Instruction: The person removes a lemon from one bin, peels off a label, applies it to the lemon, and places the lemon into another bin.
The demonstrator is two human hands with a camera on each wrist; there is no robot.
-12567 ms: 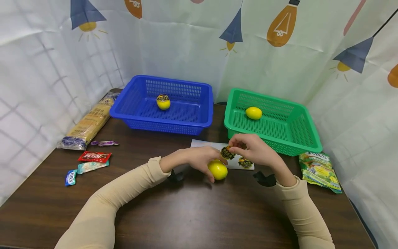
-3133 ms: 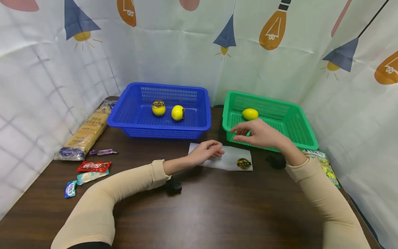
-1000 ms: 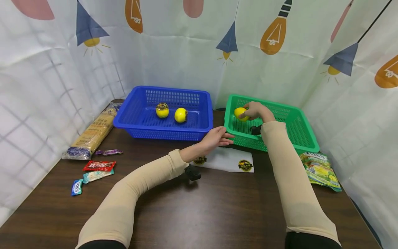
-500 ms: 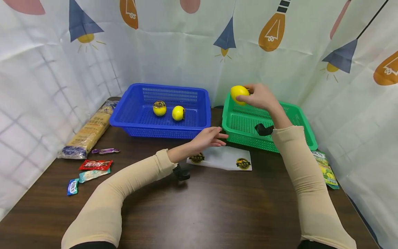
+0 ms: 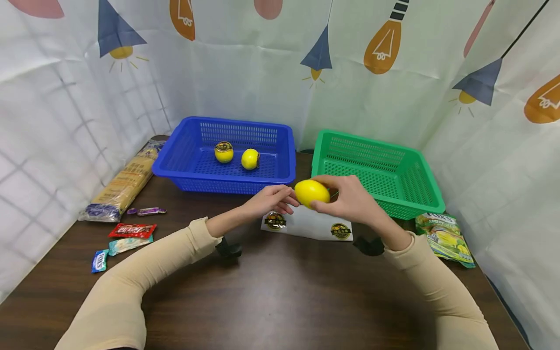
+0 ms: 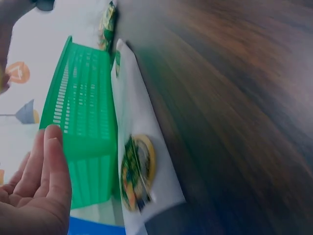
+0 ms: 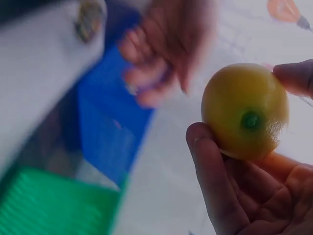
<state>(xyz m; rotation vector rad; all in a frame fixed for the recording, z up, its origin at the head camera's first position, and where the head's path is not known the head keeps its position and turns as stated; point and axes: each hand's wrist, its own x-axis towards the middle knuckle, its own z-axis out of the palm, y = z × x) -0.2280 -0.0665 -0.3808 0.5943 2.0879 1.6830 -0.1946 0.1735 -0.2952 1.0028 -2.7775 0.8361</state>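
A yellow lemon point(image 5: 311, 192) is gripped between the thumb and fingers of my right hand point(image 5: 350, 199), above a white sticker sheet point(image 5: 308, 225). The right wrist view shows the stem end of the lemon point(image 7: 244, 111) facing the camera. My left hand point(image 5: 270, 200) is just left of the lemon, fingers loosely extended and holding nothing. Two round black-and-gold stickers show on the sheet, a left sticker point(image 5: 275, 220) and a right sticker point(image 5: 341, 231). In the blue basket point(image 5: 227, 179) lie two lemons, a left one point(image 5: 224, 153) and a right one point(image 5: 250, 159), each bearing a dark sticker.
The green basket point(image 5: 380, 182) stands behind my right hand. A green snack bag point(image 5: 444, 238) lies at the right edge. On the left are a long yellow package point(image 5: 124, 184), a purple candy point(image 5: 147, 211), a red wrapper point(image 5: 132, 230), a pale blue wrapper point(image 5: 130, 245) and a small blue packet point(image 5: 99, 261).
Over the last second my right hand has lifted the lemon out of the green basket and brought it down toward the sheet. Earlier, a second stickered lemon was added to the blue basket.
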